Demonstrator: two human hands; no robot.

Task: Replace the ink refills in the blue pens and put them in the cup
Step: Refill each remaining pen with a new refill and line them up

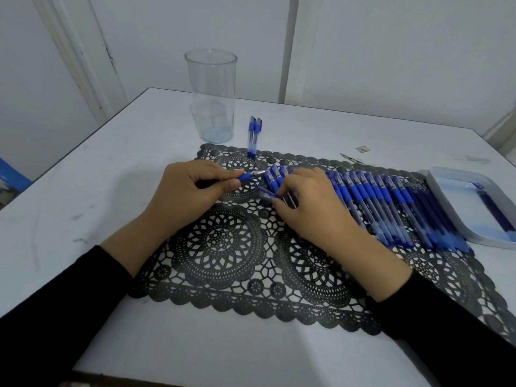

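Refill swap in hand: left hand (192,188) grips pen tip section (249,176); right hand (310,205) pinches blue piece (265,192) (cup (210,79) empty). Next, likely: align, rejoin.

- The rear of the pen (248,176), over the left half of the mat (223,247), is hidden by the curled fingers of the left hand (192,188).
- The row of pens (371,196) on the mat is partly covered by the right hand (312,202).
- The tray (435,191) right of the mat is cut off at the view's edge; its contents are blurred.
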